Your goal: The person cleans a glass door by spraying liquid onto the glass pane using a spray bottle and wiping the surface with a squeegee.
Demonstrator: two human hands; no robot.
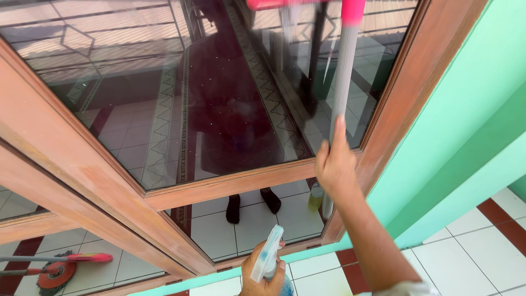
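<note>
My right hand (335, 163) grips the grey pole (344, 77) of a window wiper. The pole runs upward to a pink collar (353, 11) and a pink head (285, 4) pressed against the dark glass pane (164, 82) at the top edge. My left hand (262, 275) is low at the bottom of the view, holding a clear spray bottle with a white trigger head (268, 253) and blue liquid. The glass mirrors my dark-clothed figure and feet.
The panes sit in a wooden frame (76, 164) with a lower pane (246, 219) beneath a crossbar. A green wall (466, 109) stands at the right. White and red floor tiles (471, 252) lie below. A red round mop (55, 271) shows at the bottom left.
</note>
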